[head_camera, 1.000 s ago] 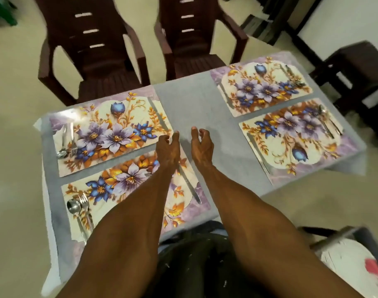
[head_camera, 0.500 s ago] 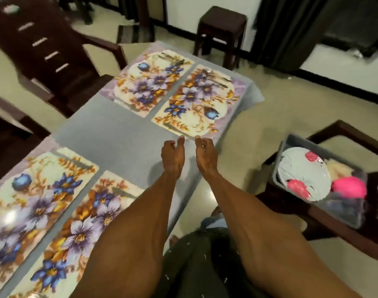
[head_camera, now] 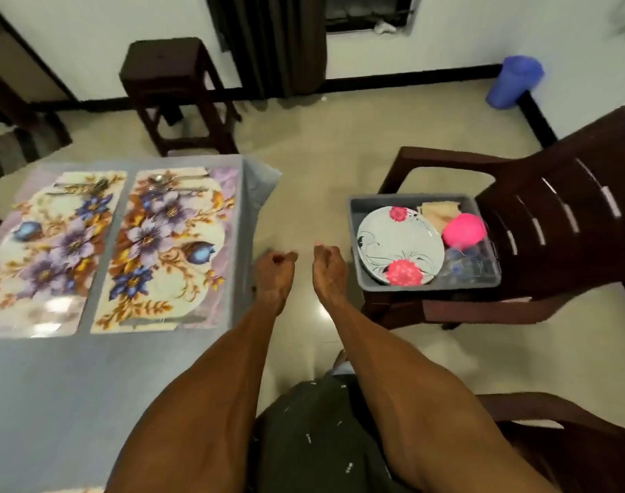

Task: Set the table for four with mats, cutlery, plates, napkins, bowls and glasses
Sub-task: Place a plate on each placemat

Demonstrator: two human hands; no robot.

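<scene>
since a half second ago the view has swung right, so the bin [head_camera: 424, 284] on the chair [head_camera: 566, 222] now sits just past the hands and only two mats [head_camera: 161, 250] show. both hands hang over the floor between table [head_camera: 55, 386] edge and chair, holding nothing: the left hand [head_camera: 273, 272] has fingers loosely curled, the right hand [head_camera: 330, 270] likewise, fingers bent but relaxed. cutlery [head_camera: 161, 183] already lies on the mats' far ends. plates [head_camera: 399, 245] lie tilted in the bin's left part, touching a pink bowl [head_camera: 463, 229], with napkins [head_camera: 439, 211] behind and glasses [head_camera: 471, 265] at the near right. i'd judge the plates stiff, smooth, breakable and, if stacked, fairly heavy; best taken by the rim on both sides, thumbs on top. the glasses look slippery and fragile. the table wears a smooth grey cloth that hangs loose at the corner and could drag. the floor is glossy tile; a stool [head_camera: 176, 97] stands beyond the table, by a dark curtain [head_camera: 275, 44].
</scene>
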